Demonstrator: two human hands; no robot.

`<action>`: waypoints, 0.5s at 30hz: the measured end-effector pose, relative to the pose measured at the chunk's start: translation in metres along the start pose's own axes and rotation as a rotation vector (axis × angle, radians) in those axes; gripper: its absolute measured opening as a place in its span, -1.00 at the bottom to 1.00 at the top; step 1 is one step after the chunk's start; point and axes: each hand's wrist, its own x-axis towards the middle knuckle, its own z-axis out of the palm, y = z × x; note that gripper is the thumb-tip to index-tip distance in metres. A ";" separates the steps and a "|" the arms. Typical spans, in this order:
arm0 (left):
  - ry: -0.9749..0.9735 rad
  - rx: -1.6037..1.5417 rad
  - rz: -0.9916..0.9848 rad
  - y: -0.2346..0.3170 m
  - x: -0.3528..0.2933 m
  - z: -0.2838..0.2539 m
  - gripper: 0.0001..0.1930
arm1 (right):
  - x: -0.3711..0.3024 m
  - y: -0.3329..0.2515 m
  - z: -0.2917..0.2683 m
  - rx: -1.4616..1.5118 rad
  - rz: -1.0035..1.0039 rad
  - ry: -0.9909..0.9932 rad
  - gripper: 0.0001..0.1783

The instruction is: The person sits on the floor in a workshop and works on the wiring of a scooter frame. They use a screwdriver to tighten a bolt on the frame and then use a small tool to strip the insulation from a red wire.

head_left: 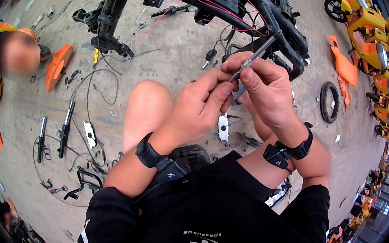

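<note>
Both hands meet over my knees around a slim dark rod-like piece [263, 47], perhaps a cable, with a rough silvery band partway along it. My left hand [199, 104] pinches its lower end between thumb and fingers. My right hand [267, 84] grips it by the silvery band, thumb on the near side. The far end points up and right toward a black motorcycle-type frame [117, 10], which carries thin pink wires [225, 8]. Whether the silvery part is wound wire or bare strands, I cannot tell.
Two fork-like tubes [65, 131], a black bracket [82, 181] and thin cables lie on the concrete at left. White-backed parts [223, 128] lie below my hands. A tire [329, 102] and orange panels [346, 68] lie right, near rows of yellow scooters [369, 29]. Another person [19, 52] is far left.
</note>
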 end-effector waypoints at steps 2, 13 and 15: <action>-0.003 0.017 -0.001 0.000 0.001 0.000 -0.80 | 0.000 0.004 -0.004 -0.043 -0.021 0.010 -0.73; 0.002 0.199 0.083 0.000 0.006 0.000 -0.83 | -0.001 0.002 -0.003 -0.092 -0.010 0.079 -0.73; 0.024 0.213 0.095 -0.003 0.006 0.002 -0.84 | -0.002 0.001 -0.001 -0.099 0.000 0.113 -0.74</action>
